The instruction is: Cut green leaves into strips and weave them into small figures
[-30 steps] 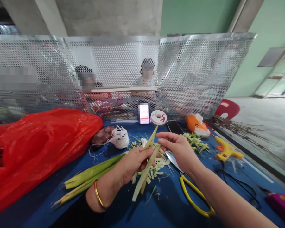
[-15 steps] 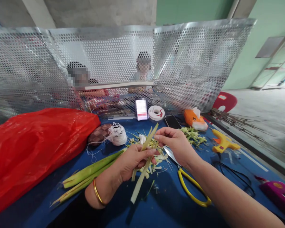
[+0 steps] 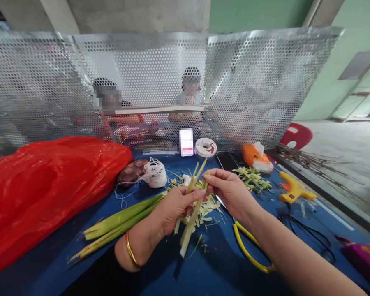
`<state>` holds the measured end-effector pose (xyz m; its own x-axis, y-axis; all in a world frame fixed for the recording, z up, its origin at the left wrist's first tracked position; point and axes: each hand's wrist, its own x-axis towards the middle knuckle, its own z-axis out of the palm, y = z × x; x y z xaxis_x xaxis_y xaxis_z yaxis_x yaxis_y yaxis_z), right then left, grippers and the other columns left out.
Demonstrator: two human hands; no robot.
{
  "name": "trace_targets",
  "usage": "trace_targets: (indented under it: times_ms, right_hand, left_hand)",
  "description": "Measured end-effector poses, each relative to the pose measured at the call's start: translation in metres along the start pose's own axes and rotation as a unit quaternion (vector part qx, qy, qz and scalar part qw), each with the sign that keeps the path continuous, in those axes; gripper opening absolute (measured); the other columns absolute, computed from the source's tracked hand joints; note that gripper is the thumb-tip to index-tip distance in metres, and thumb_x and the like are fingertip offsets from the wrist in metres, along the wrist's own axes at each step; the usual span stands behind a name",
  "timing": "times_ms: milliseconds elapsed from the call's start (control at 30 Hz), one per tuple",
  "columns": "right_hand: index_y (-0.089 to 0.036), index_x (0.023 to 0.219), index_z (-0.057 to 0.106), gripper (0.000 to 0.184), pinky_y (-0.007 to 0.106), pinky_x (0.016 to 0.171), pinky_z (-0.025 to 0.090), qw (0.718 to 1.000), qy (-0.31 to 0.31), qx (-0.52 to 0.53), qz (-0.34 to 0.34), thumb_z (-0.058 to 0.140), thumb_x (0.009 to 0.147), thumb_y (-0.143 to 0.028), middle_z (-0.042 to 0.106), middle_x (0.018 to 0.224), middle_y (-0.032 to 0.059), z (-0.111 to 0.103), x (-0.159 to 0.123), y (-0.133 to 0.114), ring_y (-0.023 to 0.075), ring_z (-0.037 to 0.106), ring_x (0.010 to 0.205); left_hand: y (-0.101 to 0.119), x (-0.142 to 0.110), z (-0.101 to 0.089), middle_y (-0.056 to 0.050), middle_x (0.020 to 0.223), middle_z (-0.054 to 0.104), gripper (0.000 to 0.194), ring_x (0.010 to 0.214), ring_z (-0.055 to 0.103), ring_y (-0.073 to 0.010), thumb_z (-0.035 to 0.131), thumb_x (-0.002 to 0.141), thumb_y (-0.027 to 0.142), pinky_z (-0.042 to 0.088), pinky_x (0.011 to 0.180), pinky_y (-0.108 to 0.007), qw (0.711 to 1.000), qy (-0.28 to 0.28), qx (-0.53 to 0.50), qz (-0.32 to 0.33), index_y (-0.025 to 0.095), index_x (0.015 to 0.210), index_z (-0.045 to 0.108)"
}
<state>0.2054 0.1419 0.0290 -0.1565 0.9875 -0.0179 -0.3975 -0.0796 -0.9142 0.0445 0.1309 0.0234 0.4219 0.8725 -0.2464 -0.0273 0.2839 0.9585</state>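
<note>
My left hand (image 3: 175,209), a gold bangle at its wrist, is closed around several pale green plant strips (image 3: 188,235). Their narrow tips stick up above the fingers, and a broader pale end hangs below. Close beside it, my right hand (image 3: 230,190) pinches the upper part of one strip between thumb and fingers. Beneath the hands lies a heap of cut plant scraps (image 3: 207,210). Yellow-handled scissors (image 3: 248,249) rest under my right forearm, their blades partly hidden. Long green leaf stalks (image 3: 120,224) lie to the left, partly behind my left hand.
A red plastic bag (image 3: 55,176) covers the left side. White string (image 3: 156,173), a lit phone (image 3: 186,142), a ribbon roll (image 3: 206,147) and a dark phone (image 3: 227,160) stand or lie behind. At right are a yellow glue gun (image 3: 294,190) and tissues (image 3: 257,157). People sit beyond a perforated screen (image 3: 154,74).
The view has shifted slightly, so most things appear a little further right. The strips' lower end has swung up and hangs more upright. Both hands keep their grip.
</note>
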Motion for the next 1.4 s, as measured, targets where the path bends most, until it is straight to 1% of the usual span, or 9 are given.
trace_targets:
  times_ms: [133, 300, 500, 633, 800, 933, 1100, 1233, 1400]
  right_hand:
    - [-0.017, 0.071, 0.071, 0.022, 0.025, 0.054, 0.04, 0.996, 0.063, -0.018, -0.056, 0.084, 0.058, -0.029, 0.058, 0.061, -0.0031, -0.0014, 0.0021, -0.0068, 0.0079, 0.046, 0.053]
    - [-0.018, 0.084, 0.075, 0.027, 0.027, 0.055, 0.039, 0.996, 0.071, -0.014, -0.06, 0.082, 0.06, -0.028, 0.062, 0.07, -0.0012, -0.0025, 0.0026, -0.0101, 0.0085, 0.045, 0.054]
    - [-0.018, 0.077, 0.074, 0.019, 0.025, 0.055, 0.037, 0.997, 0.056, 0.006, -0.052, 0.081, 0.062, -0.028, 0.059, 0.068, -0.0021, -0.0039, 0.0013, -0.0065, 0.0079, 0.045, 0.056]
    - [-0.017, 0.067, 0.069, 0.017, 0.024, 0.056, 0.037, 0.996, 0.056, -0.001, -0.069, 0.081, 0.063, -0.028, 0.059, 0.067, -0.0027, -0.0037, 0.0016, -0.0062, 0.0077, 0.044, 0.056]
    - [-0.018, 0.062, 0.063, 0.021, 0.025, 0.056, 0.037, 0.993, 0.065, -0.048, -0.086, 0.079, 0.065, -0.031, 0.053, 0.06, -0.0041, -0.0024, 0.001, -0.0083, 0.0089, 0.043, 0.055]
    - [-0.018, 0.065, 0.065, 0.019, 0.026, 0.057, 0.038, 0.991, 0.074, -0.071, -0.092, 0.078, 0.066, -0.032, 0.053, 0.059, -0.0034, -0.0007, -0.0001, -0.0085, 0.0098, 0.043, 0.056]
    - [-0.018, 0.075, 0.07, 0.019, 0.026, 0.056, 0.038, 0.989, 0.095, -0.058, -0.098, 0.078, 0.066, -0.032, 0.057, 0.064, -0.0017, 0.0005, 0.0013, -0.0055, 0.0102, 0.044, 0.057]
    - [-0.018, 0.068, 0.067, 0.018, 0.026, 0.056, 0.039, 0.988, 0.088, -0.067, -0.111, 0.078, 0.067, -0.033, 0.054, 0.059, -0.0033, -0.0007, 0.0011, -0.0053, 0.0102, 0.044, 0.056]
    - [-0.018, 0.075, 0.072, 0.015, 0.026, 0.058, 0.04, 0.989, 0.072, -0.082, -0.1, 0.077, 0.068, -0.03, 0.059, 0.065, -0.0023, -0.0009, -0.0016, -0.0071, 0.009, 0.046, 0.057]
  left_hand:
    - [0.0004, 0.002, -0.0002, -0.003, 0.083, 0.059, 0.055, 0.044, 0.03, -0.0024, 0.052, 0.081, 0.064, 0.009, 0.043, -0.024, 0.999, 0.039, -0.011, 0.03, 0.013, 0.094, 0.066]
    - [0.0003, 0.0031, 0.0017, 0.0, 0.071, 0.053, 0.038, 0.044, 0.029, -0.0032, 0.058, 0.082, 0.052, 0.012, 0.043, -0.023, 0.998, 0.042, 0.01, 0.048, 0.014, 0.078, 0.062]
    - [-0.001, 0.0022, 0.0057, 0.004, 0.059, 0.048, 0.034, 0.044, 0.026, -0.0041, 0.058, 0.083, 0.048, 0.014, 0.044, -0.023, 0.999, 0.032, 0.011, 0.039, 0.016, 0.072, 0.059]
    - [-0.0017, 0.0027, 0.0038, -0.001, 0.07, 0.059, 0.033, 0.052, 0.042, -0.0067, 0.06, 0.083, 0.047, 0.025, 0.048, -0.022, 0.999, 0.021, 0.035, 0.034, 0.015, 0.079, 0.067]
    - [-0.0004, 0.0027, 0.0015, -0.009, 0.087, 0.069, 0.036, 0.074, 0.055, -0.0153, 0.057, 0.085, 0.045, 0.041, 0.06, -0.025, 0.994, 0.066, 0.076, 0.048, 0.015, 0.095, 0.074]
    - [0.001, 0.0016, 0.0043, -0.01, 0.089, 0.07, 0.036, 0.069, 0.055, -0.0149, 0.057, 0.085, 0.044, 0.038, 0.056, -0.024, 0.992, 0.073, 0.087, 0.06, 0.014, 0.095, 0.074]
    - [-0.0007, 0.002, 0.007, -0.007, 0.076, 0.066, 0.033, 0.061, 0.052, -0.0123, 0.056, 0.085, 0.042, 0.033, 0.051, -0.024, 0.991, 0.059, 0.101, 0.066, 0.015, 0.089, 0.074]
    - [-0.0022, 0.0029, 0.0057, -0.006, 0.076, 0.066, 0.031, 0.065, 0.051, -0.0131, 0.056, 0.085, 0.041, 0.036, 0.057, -0.024, 0.991, 0.056, 0.091, 0.076, 0.017, 0.085, 0.075]
    - [-0.0024, 0.0031, 0.0029, -0.006, 0.08, 0.068, 0.032, 0.07, 0.053, -0.0138, 0.057, 0.085, 0.044, 0.039, 0.065, -0.025, 0.996, 0.046, 0.048, 0.064, 0.018, 0.091, 0.076]
